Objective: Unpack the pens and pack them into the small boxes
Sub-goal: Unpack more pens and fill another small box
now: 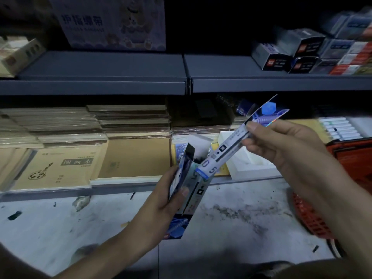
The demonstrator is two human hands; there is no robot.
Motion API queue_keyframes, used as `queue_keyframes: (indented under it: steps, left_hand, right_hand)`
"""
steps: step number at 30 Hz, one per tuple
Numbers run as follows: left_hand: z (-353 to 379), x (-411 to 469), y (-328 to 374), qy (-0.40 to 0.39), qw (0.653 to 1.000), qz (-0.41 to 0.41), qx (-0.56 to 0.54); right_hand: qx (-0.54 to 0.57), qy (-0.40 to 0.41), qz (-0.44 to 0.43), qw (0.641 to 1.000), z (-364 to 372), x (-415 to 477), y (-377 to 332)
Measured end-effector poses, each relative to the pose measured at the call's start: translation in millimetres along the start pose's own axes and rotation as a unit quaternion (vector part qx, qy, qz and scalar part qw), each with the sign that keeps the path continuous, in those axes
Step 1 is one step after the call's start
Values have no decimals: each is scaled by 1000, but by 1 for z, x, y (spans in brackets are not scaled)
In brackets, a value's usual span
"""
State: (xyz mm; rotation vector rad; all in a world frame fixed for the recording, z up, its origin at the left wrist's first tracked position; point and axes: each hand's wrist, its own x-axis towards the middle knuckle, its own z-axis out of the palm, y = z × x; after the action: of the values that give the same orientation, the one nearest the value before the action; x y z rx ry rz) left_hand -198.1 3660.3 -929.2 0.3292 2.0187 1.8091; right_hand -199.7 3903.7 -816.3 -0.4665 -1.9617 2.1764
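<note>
- A small box (178,224) is gripped by the left hand (171,196), with thumb and fingers curled round its long sides. It is held almost upright and leaned a little towards the right hand, probably so that its open mouth is offered to whatever comes.
- The dark top flap (190,150) of this box is folded back just above the left fingertips, so the mouth is kept free.
- A carded pen pack (223,150) is pinched near its upper end between the thumb and the fingers of the right hand (281,146). It is held slanted, and its lower end (the one printed with a large 0 and 5) is directed down to the mouth of the box, just above the left hand.
- The lower end appears to meet the rim of the box. Whether the pack is being put in or drawn out cannot be told from one picture.
- Inside the box, at least one more pack with the same print is seen standing on end. The number cannot be counted.
- Beyond the right hand, a white tray (251,166) lies on the lower shelf (120,185). Its content is hidden by the pack and the hand.
- Below and to the right of the right hand, a red basket (314,218) is seen, but what it holds is not visible.
- To the left of the left hand, brown notebooks (60,166) are stacked. Above both hands, closed dark cartons (281,57) are kept on the upper shelf (100,65).
</note>
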Motion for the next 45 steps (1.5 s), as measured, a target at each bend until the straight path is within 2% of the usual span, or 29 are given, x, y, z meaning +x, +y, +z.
queue_keyframes:
  steps: [2, 6, 8, 15, 21, 29, 37, 42, 45]
  left_hand:
    - [1, 0, 0, 10, 1000, 11, -7]
    - [1, 0, 3, 31, 997, 65, 25]
    - [1, 2, 3, 35, 996, 82, 24]
    - [0, 4, 2, 35, 990, 125, 58]
    - [-1, 6, -2, 38, 989, 135, 56]
    - [-5, 8, -16, 72, 972, 176, 136]
    - [-5, 9, -19, 65, 972, 178, 140]
    - [-2, 9, -11, 86, 967, 200, 129]
    - [-1, 10, -11, 94, 971, 198, 96]
  right_hand:
    - [-15, 2, -15, 1000, 1, -1, 2]
    - [-99, 50, -117, 987, 4, -6, 1]
    - [-106, 63, -151, 981, 4, -8, -2]
    - [-96, 112, -221, 964, 6, -14, -8]
    - [-163, 130, -268, 941, 11, -22, -3]
    - [-287, 152, -326, 888, 15, -30, 3]
    - [-285, 151, -333, 886, 14, -28, 3]
    - [-268, 161, -324, 893, 16, -31, 2]
    - [-208, 162, -216, 940, 19, -16, 10]
